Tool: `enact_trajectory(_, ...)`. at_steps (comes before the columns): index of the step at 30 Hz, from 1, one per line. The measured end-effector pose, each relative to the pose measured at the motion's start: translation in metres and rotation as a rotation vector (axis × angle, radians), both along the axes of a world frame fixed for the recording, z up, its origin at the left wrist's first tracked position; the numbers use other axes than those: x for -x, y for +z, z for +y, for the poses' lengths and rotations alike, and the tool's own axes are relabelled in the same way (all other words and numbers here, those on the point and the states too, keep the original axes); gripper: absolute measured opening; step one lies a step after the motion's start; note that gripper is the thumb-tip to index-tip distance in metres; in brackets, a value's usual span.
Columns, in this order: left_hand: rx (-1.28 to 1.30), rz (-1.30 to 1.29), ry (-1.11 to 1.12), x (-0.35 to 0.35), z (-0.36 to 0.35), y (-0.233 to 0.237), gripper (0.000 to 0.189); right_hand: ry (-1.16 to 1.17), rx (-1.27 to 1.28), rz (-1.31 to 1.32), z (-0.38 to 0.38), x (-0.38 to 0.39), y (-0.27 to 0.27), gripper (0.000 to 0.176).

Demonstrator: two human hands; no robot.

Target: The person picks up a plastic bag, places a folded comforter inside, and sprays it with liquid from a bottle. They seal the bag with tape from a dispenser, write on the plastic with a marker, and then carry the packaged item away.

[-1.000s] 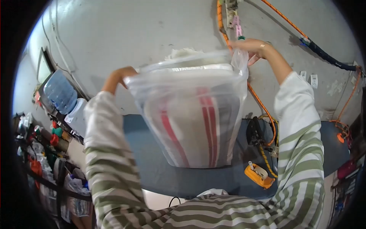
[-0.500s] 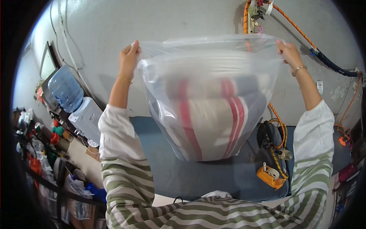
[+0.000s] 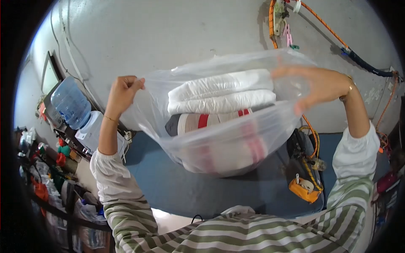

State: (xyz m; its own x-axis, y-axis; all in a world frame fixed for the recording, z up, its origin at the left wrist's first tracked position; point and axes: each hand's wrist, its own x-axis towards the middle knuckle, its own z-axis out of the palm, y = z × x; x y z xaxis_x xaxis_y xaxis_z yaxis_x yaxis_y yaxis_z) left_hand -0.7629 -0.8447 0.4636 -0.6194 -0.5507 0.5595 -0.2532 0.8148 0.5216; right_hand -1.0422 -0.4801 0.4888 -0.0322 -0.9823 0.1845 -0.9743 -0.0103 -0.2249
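A clear plastic bag (image 3: 148, 116) stands on the blue-covered table with its mouth spread wide toward me. Inside, a folded striped cloth (image 3: 219, 120) in beige, red and grey lies with a folded white padded piece (image 3: 223, 90) at its far side. My left hand (image 3: 122, 95) is closed on the bag's left rim, pinching the film between thumb and fingers. At the right side of the mouth, my right hand (image 3: 325, 84) has thumb and fingers spread apart, slightly blurred, with the fingertips over the bag's opening.
On the blue table cover (image 3: 168, 194), right of the bag, are a dark iron (image 3: 297, 143) and an orange pouch (image 3: 304, 192). An orange cord (image 3: 310, 126) runs beside them. A water dispenser (image 3: 86, 130) stands left; the grey wall (image 3: 190, 33) rises behind.
Both hands have come down with the bag's rim, and the mouth now gapes toward me, showing the white padded piece. My right hand has changed from gripping the rim to spread fingers.
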Motion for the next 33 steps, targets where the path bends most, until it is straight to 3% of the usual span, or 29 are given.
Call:
enact_trajectory(2, -0.029, -0.014, 0.007, -0.005, -0.014, -0.001, 0.028, -0.065, -0.424, 0.023, -0.016, 0.001, -0.008, 0.061)
enact_trajectory(5, -0.159, -0.051, 0.079, -0.013, -0.037, -0.001, 0.019, -0.490, -0.862, 0.325, -0.042, 0.056, -0.018, 0.037)
enact_trajectory(7, 0.220, -0.034, 0.126, -0.015, -0.043, -0.008, 0.021, -0.465, -0.667, -0.002, -0.028, 0.088, -0.013, 0.019)
enact_trajectory(8, 0.411, -0.021, 0.147, -0.016, -0.045, -0.010, 0.022, -0.489, -0.657, -0.018, -0.028, 0.094, -0.011, 0.019)
enact_trajectory(9, 0.639, 0.087, -0.090, -0.006, -0.027, -0.005, 0.023, -0.514, -0.644, -0.031, -0.029, 0.100, -0.008, 0.019)
enact_trajectory(11, 0.826, -0.001, -0.368, 0.010, 0.013, -0.010, 0.026, -0.579, -0.646, -0.021, -0.030, 0.107, -0.006, 0.020)
enact_trajectory(14, 0.510, -0.504, -0.352, 0.013, 0.018, -0.017, 0.026, -0.705, -0.675, -0.024, -0.034, 0.124, 0.000, 0.024)
enact_trajectory(16, 0.038, -0.730, -0.187, 0.021, -0.021, -0.003, 0.021, -0.788, -0.688, -0.162, -0.037, 0.149, -0.008, 0.029)
enact_trajectory(19, 0.573, -0.432, 0.132, 0.037, -0.020, -0.012, 0.014, -0.807, -0.501, -0.064, -0.047, 0.138, -0.019, 0.024)
enact_trajectory(21, 1.088, 0.167, 0.121, 0.069, 0.001, -0.033, 0.009, -0.807, -0.434, 0.036, -0.057, 0.136, -0.021, 0.022)
enact_trajectory(22, 0.993, -0.010, -0.091, 0.079, 0.020, -0.046, 0.012, -0.807, -0.403, 0.087, -0.061, 0.137, -0.024, 0.021)
enact_trajectory(23, 0.988, -0.064, -0.465, 0.090, 0.035, -0.062, 0.020, -0.821, -0.336, 0.211, -0.063, 0.141, -0.025, 0.020)
enact_trajectory(24, 0.601, -0.277, -0.606, 0.105, 0.034, -0.083, 0.027, -0.828, -0.275, 0.336, -0.067, 0.144, -0.030, 0.019)
enact_trajectory(25, 0.619, -0.222, -0.532, 0.121, 0.027, -0.106, 0.029, -0.828, -0.210, 0.462, -0.071, 0.147, -0.034, 0.019)
enact_trajectory(28, 0.687, -0.295, -0.379, 0.151, 0.006, -0.118, 0.040, -0.779, 0.523, 0.877, -0.078, 0.119, -0.066, 0.022)
enact_trajectory(29, 0.704, -0.350, -0.340, 0.160, 0.004, -0.115, 0.045, -0.774, 0.606, 0.747, -0.086, 0.084, -0.071, 0.022)
enact_trajectory(31, 0.796, -0.363, -0.229, 0.172, 0.018, -0.092, 0.050, -0.493, 0.625, 0.243, -0.088, 0.003, -0.105, 0.026)
enact_trajectory(32, 0.843, -0.372, -0.177, 0.179, 0.023, -0.083, 0.052, -0.302, 0.497, 0.111, -0.086, -0.038, -0.117, 0.040)
enact_trajectory(33, 0.887, -0.220, -0.162, 0.192, 0.022, -0.076, 0.056, -0.368, 0.486, 0.190, -0.089, -0.067, -0.145, 0.048)
